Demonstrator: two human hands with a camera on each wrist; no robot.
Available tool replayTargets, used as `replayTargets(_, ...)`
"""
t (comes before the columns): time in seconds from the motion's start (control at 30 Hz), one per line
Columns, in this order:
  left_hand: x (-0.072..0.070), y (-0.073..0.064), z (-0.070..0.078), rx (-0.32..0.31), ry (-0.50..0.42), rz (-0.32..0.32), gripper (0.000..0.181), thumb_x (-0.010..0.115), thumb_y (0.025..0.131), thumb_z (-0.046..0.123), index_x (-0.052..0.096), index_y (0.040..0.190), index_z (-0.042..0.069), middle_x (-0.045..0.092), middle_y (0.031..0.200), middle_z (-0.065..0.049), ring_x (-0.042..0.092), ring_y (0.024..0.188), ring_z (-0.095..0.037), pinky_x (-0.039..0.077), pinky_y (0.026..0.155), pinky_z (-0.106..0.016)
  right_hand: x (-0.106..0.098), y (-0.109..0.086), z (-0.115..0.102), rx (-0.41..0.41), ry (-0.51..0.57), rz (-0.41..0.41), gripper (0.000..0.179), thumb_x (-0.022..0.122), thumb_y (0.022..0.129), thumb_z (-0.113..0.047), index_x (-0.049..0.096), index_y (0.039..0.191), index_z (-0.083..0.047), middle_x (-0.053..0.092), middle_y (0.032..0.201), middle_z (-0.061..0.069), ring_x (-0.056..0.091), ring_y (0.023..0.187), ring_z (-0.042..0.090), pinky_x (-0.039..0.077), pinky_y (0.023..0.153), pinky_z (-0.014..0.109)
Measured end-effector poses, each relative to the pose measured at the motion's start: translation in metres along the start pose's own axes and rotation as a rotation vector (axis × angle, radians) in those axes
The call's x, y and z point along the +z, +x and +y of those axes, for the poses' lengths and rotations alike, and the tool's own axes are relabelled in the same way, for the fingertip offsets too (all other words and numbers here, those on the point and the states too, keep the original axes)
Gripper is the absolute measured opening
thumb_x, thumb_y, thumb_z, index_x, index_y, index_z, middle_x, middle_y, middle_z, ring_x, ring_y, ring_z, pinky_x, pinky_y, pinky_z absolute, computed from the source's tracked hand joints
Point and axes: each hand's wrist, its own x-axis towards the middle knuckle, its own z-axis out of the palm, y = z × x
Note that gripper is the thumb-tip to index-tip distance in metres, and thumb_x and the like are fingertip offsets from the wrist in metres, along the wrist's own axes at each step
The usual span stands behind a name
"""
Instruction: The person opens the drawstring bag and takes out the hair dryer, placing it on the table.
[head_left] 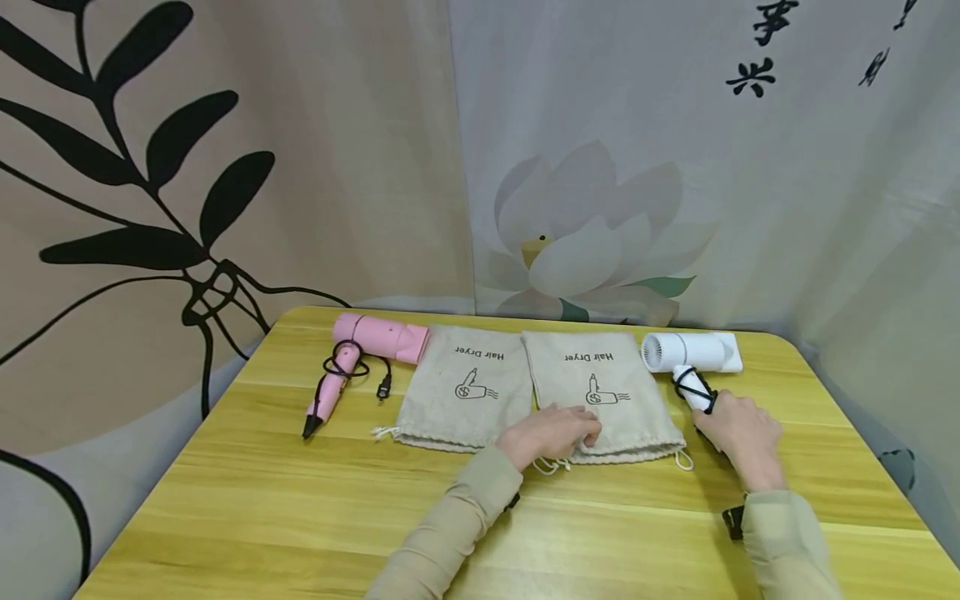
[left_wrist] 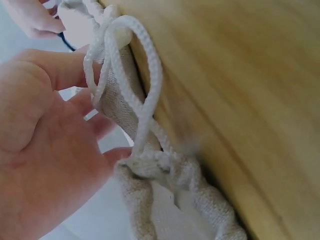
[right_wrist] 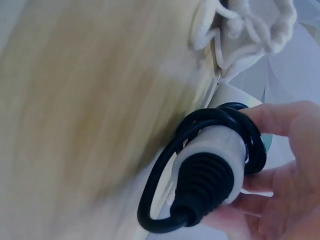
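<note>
My right hand (head_left: 742,429) grips the handle of a white hair dryer (head_left: 693,352) at the right of the table. Black cord (right_wrist: 250,135) is wound around that handle, and its black ribbed end (right_wrist: 202,182) faces the right wrist camera. My left hand (head_left: 551,432) rests at the lower left part of a beige drawstring bag (head_left: 622,362) printed "Hair Dryer", fingers loosely extended over the cloth. White drawstring loops (left_wrist: 145,75) hang beside its thumb in the left wrist view. A matching bag (head_left: 468,371) lies flat just left of this one.
A pink hair dryer (head_left: 382,336), its handle wrapped in black cord with a plug (head_left: 385,387), lies at the left of the wooden table (head_left: 262,517). Behind the table's far edge hangs a printed curtain (head_left: 360,167).
</note>
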Motion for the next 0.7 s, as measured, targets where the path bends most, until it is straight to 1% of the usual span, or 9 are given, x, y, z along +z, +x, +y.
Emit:
replayTargets(0.07, -0.001, 0.001, 0.001, -0.035, -0.002, -0.033, 0.028, 0.057, 0.087, -0.003, 0.050, 0.086, 0.024, 0.051, 0.138, 0.013, 0.039, 0.139, -0.015, 0.031, 0.114, -0.050, 0.001, 0.001, -0.001, 0.017, 0.001, 0.010, 0.034, 0.048, 0.086, -0.036, 0.051, 0.078, -0.003, 0.052, 0.069, 0.018, 0.050, 0.062, 0.031, 0.036, 0.048, 0.040)
replayTargets(0.13, -0.003, 0.000, 0.002, -0.060, -0.001, -0.059, 0.026, 0.057, 0.088, -0.001, 0.049, 0.083, 0.023, 0.043, 0.147, 0.012, 0.031, 0.144, -0.018, 0.028, 0.115, -0.053, 0.002, 0.002, -0.002, 0.026, 0.001, 0.017, 0.034, 0.048, 0.086, -0.035, 0.051, 0.077, -0.002, 0.051, 0.069, 0.019, 0.049, 0.061, 0.030, 0.036, 0.048, 0.041)
replayTargets(0.27, -0.006, -0.002, 0.001, -0.077, -0.003, -0.068, 0.026, 0.055, 0.089, -0.002, 0.049, 0.080, 0.022, 0.039, 0.150, 0.014, 0.030, 0.144, -0.020, 0.027, 0.116, -0.054, 0.003, 0.003, -0.005, 0.029, -0.005, 0.028, 0.037, 0.047, 0.088, -0.036, 0.052, 0.078, -0.001, 0.053, 0.071, 0.022, 0.050, 0.061, 0.030, 0.037, 0.046, 0.041)
replayTargets(0.33, -0.006, -0.003, 0.000, -0.083, -0.027, -0.066, 0.027, 0.055, 0.088, -0.004, 0.051, 0.080, 0.022, 0.039, 0.150, 0.013, 0.030, 0.144, -0.020, 0.026, 0.116, -0.053, 0.003, 0.003, -0.006, 0.028, -0.008, 0.030, 0.041, 0.047, 0.089, -0.038, 0.053, 0.080, 0.001, 0.054, 0.073, 0.024, 0.051, 0.061, 0.032, 0.038, 0.046, 0.042)
replayTargets(0.5, -0.006, -0.004, -0.003, -0.110, -0.113, -0.062, 0.029, 0.056, 0.083, -0.007, 0.054, 0.080, 0.022, 0.038, 0.151, 0.012, 0.028, 0.145, -0.020, 0.022, 0.118, -0.051, 0.006, 0.003, -0.013, 0.031, -0.032, 0.039, 0.051, 0.047, 0.093, -0.041, 0.050, 0.093, 0.010, 0.056, 0.083, 0.033, 0.058, 0.068, 0.044, 0.040, 0.047, 0.045)
replayTargets(0.6, -0.006, -0.005, -0.005, -0.096, -0.116, -0.039, 0.029, 0.057, 0.080, -0.007, 0.057, 0.084, 0.022, 0.052, 0.140, 0.013, 0.038, 0.139, -0.017, 0.026, 0.117, -0.049, 0.006, 0.000, -0.021, 0.049, -0.054, 0.044, 0.053, 0.047, 0.095, -0.040, 0.048, 0.097, 0.013, 0.057, 0.089, 0.037, 0.059, 0.074, 0.050, 0.041, 0.050, 0.048)
replayTargets(0.63, -0.006, -0.006, -0.006, -0.086, -0.116, -0.028, 0.029, 0.058, 0.079, -0.006, 0.059, 0.087, 0.022, 0.056, 0.133, 0.012, 0.045, 0.133, -0.015, 0.032, 0.115, -0.045, 0.005, -0.002, -0.025, 0.053, -0.061, 0.056, 0.052, 0.048, 0.095, -0.039, 0.048, 0.099, 0.013, 0.057, 0.090, 0.037, 0.059, 0.075, 0.051, 0.042, 0.051, 0.049)
replayTargets(0.7, -0.006, -0.008, -0.009, -0.064, -0.117, -0.002, 0.028, 0.058, 0.081, -0.003, 0.063, 0.094, 0.022, 0.062, 0.121, 0.010, 0.054, 0.118, -0.010, 0.044, 0.105, -0.034, 0.003, -0.007, -0.034, 0.054, -0.073, 0.095, 0.049, 0.049, 0.095, -0.034, 0.047, 0.102, 0.014, 0.057, 0.092, 0.037, 0.059, 0.077, 0.052, 0.042, 0.052, 0.051)
